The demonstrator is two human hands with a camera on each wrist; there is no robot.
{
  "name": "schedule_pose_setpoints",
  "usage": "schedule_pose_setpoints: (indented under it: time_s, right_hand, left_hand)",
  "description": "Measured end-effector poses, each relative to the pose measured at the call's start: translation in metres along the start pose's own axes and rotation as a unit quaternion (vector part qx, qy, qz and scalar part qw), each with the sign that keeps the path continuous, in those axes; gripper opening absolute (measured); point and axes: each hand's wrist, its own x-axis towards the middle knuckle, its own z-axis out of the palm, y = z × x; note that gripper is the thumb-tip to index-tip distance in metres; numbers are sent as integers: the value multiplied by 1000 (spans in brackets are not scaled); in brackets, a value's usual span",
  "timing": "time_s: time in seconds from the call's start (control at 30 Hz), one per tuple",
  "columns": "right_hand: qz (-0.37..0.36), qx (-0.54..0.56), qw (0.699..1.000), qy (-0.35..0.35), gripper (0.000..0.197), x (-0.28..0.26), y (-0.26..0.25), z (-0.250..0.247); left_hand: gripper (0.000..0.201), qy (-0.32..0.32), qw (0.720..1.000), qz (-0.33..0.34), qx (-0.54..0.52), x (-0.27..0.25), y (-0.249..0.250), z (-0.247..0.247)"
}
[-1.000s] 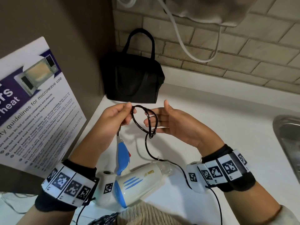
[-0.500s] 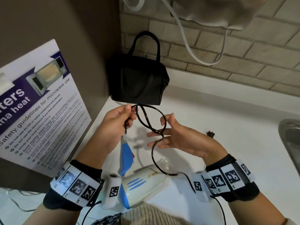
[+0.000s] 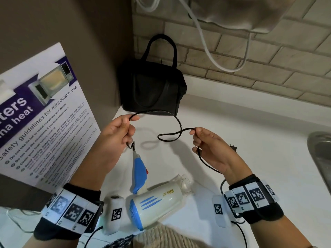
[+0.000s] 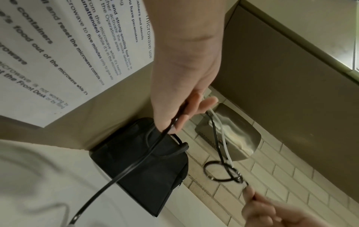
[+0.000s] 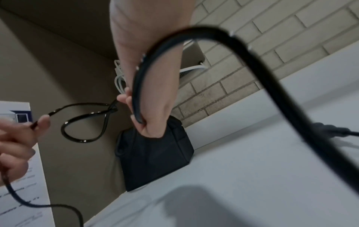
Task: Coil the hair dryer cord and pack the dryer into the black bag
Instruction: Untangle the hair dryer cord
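Note:
A white and blue hair dryer (image 3: pixel 154 204) lies on the white counter near my body, its blue handle (image 3: pixel 138 171) pointing away. Its black cord (image 3: pixel 172 129) runs up from the handle into my left hand (image 3: pixel 121 133), which grips it. The cord then arcs over, makes one small loop, and reaches my right hand (image 3: pixel 206 142), which pinches it. The two hands are apart. The black bag (image 3: pixel 152 88) stands upright in the back corner, beyond the hands. In the wrist views the black cord (image 4: pixel 219 172) loop (image 5: pixel 85 122) hangs between the hands, in front of the bag (image 5: pixel 153 158).
A microwave safety poster (image 3: pixel 41 120) leans on the left wall. White cables (image 3: pixel 215 56) hang down the brick wall (image 3: pixel 268 68) from a grey unit above. The cord's plug (image 3: pixel 233 147) lies on the counter (image 3: pixel 259 158) right of my right hand. A metal sink (image 3: pixel 320 154) edge is at far right.
My hands, close together with cord loops between them, have pulled apart. The loops have opened into a long arc with one small loop left. The camera has shifted slightly.

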Motion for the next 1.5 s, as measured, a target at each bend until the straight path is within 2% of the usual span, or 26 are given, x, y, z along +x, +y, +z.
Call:
schedule_pose_setpoints:
  time_s: [0.13, 0.2, 0.3, 0.37, 0.43, 0.57, 0.63, 0.73, 0.83, 0.93, 1.0, 1.07, 1.17, 1.23, 1.27, 1.3, 1.37, 1.43, 1.5]
  right_hand:
    - [-64, 32, 994, -81, 11, -3, -1, -2]
    - [-79, -2, 986, -145, 20, -7, -2, -1]
    - [-68, -134, 961, -230, 20, -15, -6, 6]
    - [-32, -244, 928, -279, 18, -19, -7, 10]
    - [6, -328, 898, -291, 18, -18, -4, 14]
    - [53, -448, 871, -197, 16, -4, 10, 17]
    - [69, -457, 879, -120, 14, 5, 17, 14]
    - [82, -394, 915, 18, 13, 18, 20, 9]
    - [76, -262, 949, 159, 11, 26, 16, 0]
    - [52, -190, 947, 252, 7, 33, 14, -18]
    - [45, -189, 938, 286, 12, 36, 17, -29]
    - [48, -197, 934, 295, 20, 37, 20, -37]
    - [52, -267, 921, 277, 12, 38, 19, -37]
    - [42, -335, 910, 241, 15, 40, 17, -33]
    - [30, -380, 898, 221, 18, 39, 15, -29]
    - [4, -433, 878, 205, 22, 37, 11, -22]
    - [-104, -500, 843, 172, 28, 28, -2, -3]
    - [-246, -482, 834, 106, 31, 11, -16, 28]
    - [-326, -482, 814, 11, 35, -2, -23, 61]
  left_hand:
    - [30, 27, 998, -32, 37, -2, -8, -1]
    - [28, 44, 997, -55, 26, -2, -10, 3]
    - [28, 41, 997, -48, 38, -1, -10, 10]
    - [27, 27, 998, -33, 54, -1, -7, 15]
    - [27, 11, 999, -12, 45, 0, -1, 19]
    - [37, -60, 997, 45, 13, -4, 12, 20]
    - [57, -82, 995, 51, -28, -9, 15, 16]
    - [76, -94, 990, 43, -92, -17, 11, 1]
    - [71, -101, 988, 39, -112, -21, 2, -18]
    - [47, -100, 980, 41, -167, -24, -4, -38]
    - [30, -113, 957, 43, -265, -24, -3, -47]
    - [33, -107, 949, 51, -293, -23, -2, -52]
    - [33, -84, 974, 72, -196, -21, -1, -47]
    - [53, -68, 990, 59, -107, -21, 0, -38]
    - [57, -60, 994, 59, -63, -23, 2, -33]
    - [52, -55, 996, 63, -19, -24, 3, -27]
    - [35, -62, 993, 71, 68, -28, 6, -14]
    - [33, -70, 988, 72, 120, -30, 6, -3]
    - [36, -68, 984, 80, 145, -31, 6, 7]
